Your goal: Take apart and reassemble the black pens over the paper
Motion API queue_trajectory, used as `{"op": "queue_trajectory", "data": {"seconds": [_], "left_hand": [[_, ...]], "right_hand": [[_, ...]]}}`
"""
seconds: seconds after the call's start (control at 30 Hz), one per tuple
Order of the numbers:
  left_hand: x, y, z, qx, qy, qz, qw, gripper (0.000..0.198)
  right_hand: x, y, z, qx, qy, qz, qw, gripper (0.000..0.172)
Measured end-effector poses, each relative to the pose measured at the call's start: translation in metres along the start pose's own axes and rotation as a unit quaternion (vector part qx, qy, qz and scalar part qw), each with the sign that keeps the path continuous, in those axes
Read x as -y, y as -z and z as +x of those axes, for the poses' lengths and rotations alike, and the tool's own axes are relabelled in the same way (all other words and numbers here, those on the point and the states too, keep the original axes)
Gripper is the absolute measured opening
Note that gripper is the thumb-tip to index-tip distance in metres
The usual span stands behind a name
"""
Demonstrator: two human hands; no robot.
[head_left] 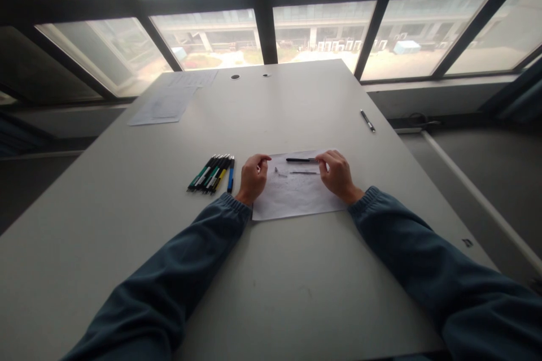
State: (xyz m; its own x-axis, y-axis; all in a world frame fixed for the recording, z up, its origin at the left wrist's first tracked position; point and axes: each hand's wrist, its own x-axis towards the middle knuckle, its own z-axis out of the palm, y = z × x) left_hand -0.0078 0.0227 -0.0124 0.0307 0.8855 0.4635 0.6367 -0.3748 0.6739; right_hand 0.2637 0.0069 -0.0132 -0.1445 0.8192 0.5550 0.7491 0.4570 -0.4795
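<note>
A printed sheet of paper [296, 197] lies on the white table, with a black pen barrel [300, 160] near its top edge. Below the barrel is a thin dark refill [303, 172], and small parts [279, 172] rest to its left. My right hand [336, 175] is at the sheet's right side, thumb and forefinger pinched at the right end of the black barrel. My left hand [253, 177] rests at the left edge of the sheet, fingers curled; what it holds, if anything, is too small to name. A row of several pens [212, 174] lies left of it.
Another pen [367, 120] lies near the right edge of the white table [271, 271]. Papers [163, 104] lie at the far left corner. Two round holes are near the far edge, before the windows. A small dark object [467, 242] sits at the lower right edge.
</note>
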Motion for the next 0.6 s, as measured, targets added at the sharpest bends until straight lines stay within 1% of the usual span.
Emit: {"op": "queue_trajectory", "data": {"seconds": [0.1, 0.17, 0.27, 0.43, 0.6], "left_hand": [[-0.0029, 0.0012, -0.0011, 0.017, -0.052, 0.005, 0.998, 0.017], [-0.0051, 0.0018, -0.002, 0.04, -0.086, 0.014, 0.995, 0.014], [-0.0059, 0.001, -0.0033, 0.076, -0.116, 0.037, 0.99, 0.011], [-0.0004, -0.003, -0.005, 0.121, -0.124, 0.09, 0.981, 0.007], [0.0028, -0.0047, -0.0062, 0.135, -0.128, 0.109, 0.977, 0.006]], "right_hand": [[0.0003, -0.0006, -0.0001, 0.008, 0.003, 0.003, 1.0, 0.023], [0.0011, -0.0011, -0.0001, 0.019, 0.013, 0.005, 1.0, 0.022], [0.0027, -0.002, -0.0001, 0.036, 0.031, 0.002, 0.999, 0.02], [0.0031, -0.0041, -0.0008, 0.088, 0.042, -0.022, 0.995, 0.017], [0.0012, -0.0065, -0.0017, 0.123, 0.055, -0.036, 0.99, 0.013]]}}
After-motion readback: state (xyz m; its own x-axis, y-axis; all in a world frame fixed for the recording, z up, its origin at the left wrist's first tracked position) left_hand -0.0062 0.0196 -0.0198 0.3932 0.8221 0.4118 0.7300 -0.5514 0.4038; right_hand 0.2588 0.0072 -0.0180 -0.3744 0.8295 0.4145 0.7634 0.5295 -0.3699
